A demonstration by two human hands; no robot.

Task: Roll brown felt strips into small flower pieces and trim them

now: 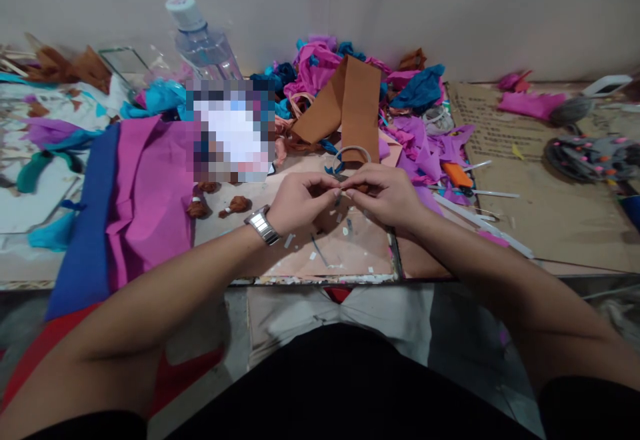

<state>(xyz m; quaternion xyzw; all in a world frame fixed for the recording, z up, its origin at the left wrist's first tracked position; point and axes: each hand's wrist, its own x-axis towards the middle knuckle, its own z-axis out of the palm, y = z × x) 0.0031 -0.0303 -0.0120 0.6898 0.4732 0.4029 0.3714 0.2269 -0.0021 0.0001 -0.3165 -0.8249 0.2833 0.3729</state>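
My left hand and my right hand meet fingertip to fingertip over a pinkish work board. Both pinch a tiny piece between them; it is too small to name. A metal watch sits on my left wrist. Just beyond the fingers lies a small loop of tape with a blue scrap. Small white snippets are scattered on the board under the hands. Three small brown crepe twists lie left of my left hand.
Pink and blue crepe sheets hang over the near left edge. A folded brown paper strip stands behind the hands amid crumpled pink, purple and blue scraps. A water bottle stands at the back. An orange cutter and cardboard lie right.
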